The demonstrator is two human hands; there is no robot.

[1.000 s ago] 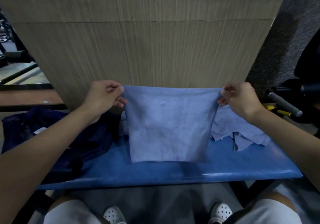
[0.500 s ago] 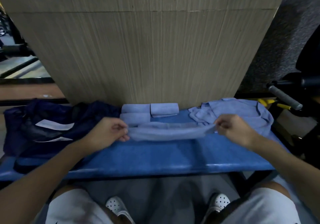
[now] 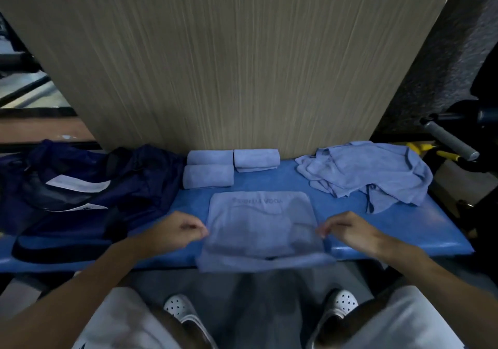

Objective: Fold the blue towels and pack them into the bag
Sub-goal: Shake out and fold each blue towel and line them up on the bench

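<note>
towel (image 3: 260, 224): soft matte blue rectangle, flat on glossy blue surface (image 3: 296, 184), near edge drooping over the front | left hand (image 3: 179, 231): curled fingers pinch its left edge | right hand (image 3: 350, 230): pinches right edge | bag (image 3: 140, 187): limp navy fabric, left | folded towels (image 3: 208, 176): three plump blocks behind | crumpled pile (image 3: 369, 176): right

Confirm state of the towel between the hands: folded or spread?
Folded over once, it seems: the towel lies flat on the bench, an upper layer over a wider one showing at the near edge.
</note>
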